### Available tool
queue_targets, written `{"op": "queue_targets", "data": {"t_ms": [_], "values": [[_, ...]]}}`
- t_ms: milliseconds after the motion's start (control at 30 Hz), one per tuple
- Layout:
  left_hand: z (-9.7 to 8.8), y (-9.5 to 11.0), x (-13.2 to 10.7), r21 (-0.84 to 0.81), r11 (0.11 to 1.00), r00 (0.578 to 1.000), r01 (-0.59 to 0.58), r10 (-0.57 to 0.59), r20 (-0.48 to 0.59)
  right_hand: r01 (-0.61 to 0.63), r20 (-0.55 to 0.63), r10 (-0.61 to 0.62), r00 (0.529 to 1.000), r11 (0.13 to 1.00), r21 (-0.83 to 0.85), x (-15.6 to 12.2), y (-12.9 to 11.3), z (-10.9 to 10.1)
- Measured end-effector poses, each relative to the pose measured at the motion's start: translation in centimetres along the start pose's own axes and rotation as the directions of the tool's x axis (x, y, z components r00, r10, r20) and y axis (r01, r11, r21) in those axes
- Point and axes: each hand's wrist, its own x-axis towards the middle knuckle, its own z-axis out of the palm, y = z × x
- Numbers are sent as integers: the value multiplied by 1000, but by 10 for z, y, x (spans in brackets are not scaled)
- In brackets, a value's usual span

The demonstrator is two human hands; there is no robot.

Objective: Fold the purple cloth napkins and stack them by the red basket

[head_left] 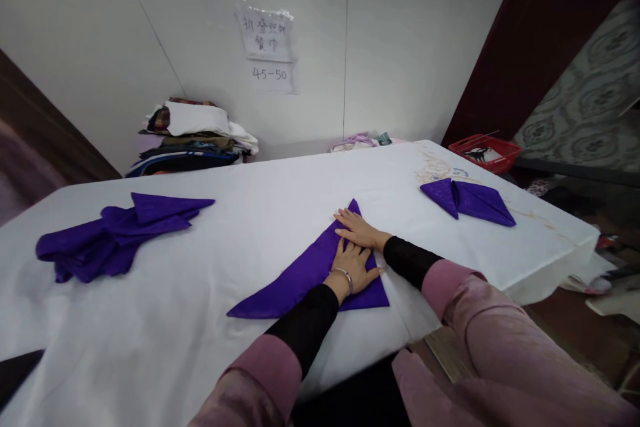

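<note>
A purple cloth napkin [300, 278] lies on the white tablecloth in front of me, folded into a triangle with one corner pointing away. My left hand [354, 265], with a bracelet at the wrist, presses flat on its middle, fingers spread. Just beyond it, my right hand [361, 229] rests flat near the far corner, fingers stretched to the left. The two hands touch or nearly touch. Neither one grips the cloth. Part of the napkin is hidden beneath them.
Crumpled purple napkins [115, 237] lie at the left of the table [200, 347]. A folded purple napkin [483, 202] sits at the right, near a red basket [493, 155]. Stacked clothes [195, 137] stand by the wall, under a paper sign [267, 37].
</note>
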Motion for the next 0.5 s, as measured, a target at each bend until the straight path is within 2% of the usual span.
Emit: {"op": "queue_targets", "data": {"t_ms": [500], "values": [[10,-4,2,18,1000,1000,2,-2,-4,-137,-51,130,990,976,-168,29,17,1]]}}
